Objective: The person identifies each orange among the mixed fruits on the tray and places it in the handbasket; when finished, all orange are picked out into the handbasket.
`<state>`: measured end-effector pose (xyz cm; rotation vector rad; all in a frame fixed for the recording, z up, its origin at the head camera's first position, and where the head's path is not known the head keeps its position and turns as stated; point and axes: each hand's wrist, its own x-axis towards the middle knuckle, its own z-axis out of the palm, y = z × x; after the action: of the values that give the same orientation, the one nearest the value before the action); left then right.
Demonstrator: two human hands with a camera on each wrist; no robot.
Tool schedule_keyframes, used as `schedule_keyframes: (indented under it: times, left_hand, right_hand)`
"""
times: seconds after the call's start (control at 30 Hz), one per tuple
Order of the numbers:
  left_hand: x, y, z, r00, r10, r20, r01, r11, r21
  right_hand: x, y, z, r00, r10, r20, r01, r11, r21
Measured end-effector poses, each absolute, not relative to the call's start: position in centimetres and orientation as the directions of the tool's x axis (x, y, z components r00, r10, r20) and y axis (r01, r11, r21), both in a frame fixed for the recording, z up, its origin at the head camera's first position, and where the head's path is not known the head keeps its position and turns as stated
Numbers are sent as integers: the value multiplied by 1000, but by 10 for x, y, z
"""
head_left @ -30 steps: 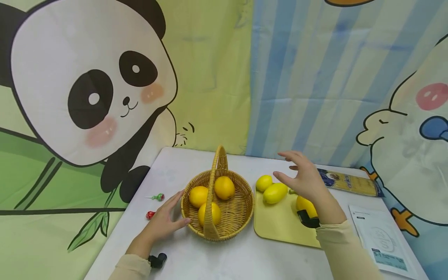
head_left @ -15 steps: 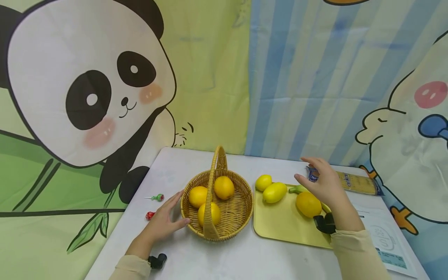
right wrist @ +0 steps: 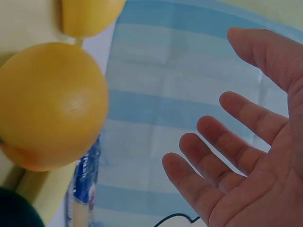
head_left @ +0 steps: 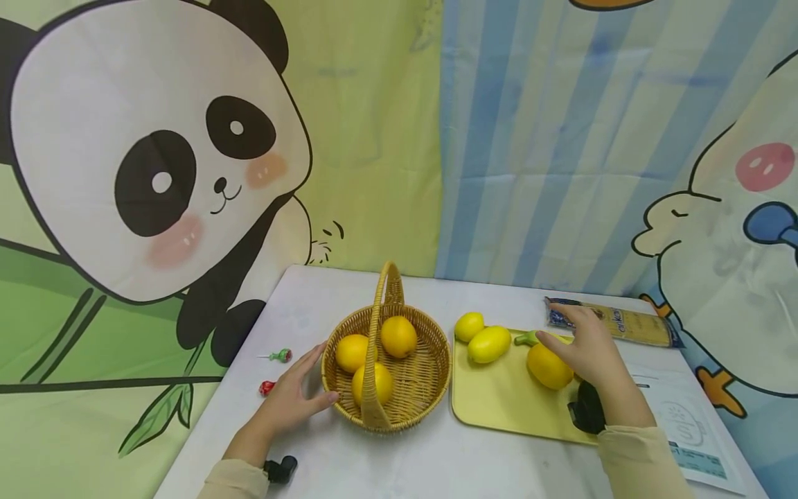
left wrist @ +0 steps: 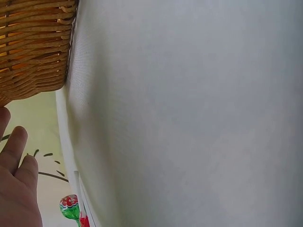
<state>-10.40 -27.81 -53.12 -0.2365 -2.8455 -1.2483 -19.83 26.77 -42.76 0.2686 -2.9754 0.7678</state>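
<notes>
A wicker basket (head_left: pixel 424 409) with a tall handle holds three oranges (head_left: pixel 399 337). My left hand (head_left: pixel 289 402) lies along its left side, thumb at the near rim and fingers extended; in the left wrist view the fingertips (left wrist: pixel 18 137) are close to the weave. My right hand (head_left: pixel 589 350) hovers over the right part of a yellow tray (head_left: pixel 499 409), fingers spread and holding nothing. Just left of it sits another orange (head_left: pixel 548 366), which fills the left of the right wrist view. Behind this orange a green-stemmed yellow banana (head_left: pixel 526 338) is partly hidden.
A lemon (head_left: pixel 470 326) and a longer yellow fruit (head_left: pixel 489 344) sit at the tray's far left corner. A pasta packet (head_left: pixel 636 326) and a white pouch (head_left: pixel 686 423) lie to the right. Two lollipops, green (head_left: pixel 284 355) and red (head_left: pixel 267 387), lie left of the basket.
My right hand has moved right from above the yellow fruits, then lowered towards the orange on the tray. My left hand has stayed beside the basket.
</notes>
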Motion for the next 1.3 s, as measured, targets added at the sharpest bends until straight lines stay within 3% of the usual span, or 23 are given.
schedule_keyframes:
  times: [0.57, 1.3]
  left_hand:
    - [-104, -277, -531, -989, 118, 88, 145, 683, 715]
    - [-103, -277, -532, -991, 112, 69, 127, 670, 732]
  right_hand:
    - [-195, 285, -471, -991, -130, -12, -107, 864, -491]
    - [-190, 283, -494, -990, -134, -39, -99, 873, -478]
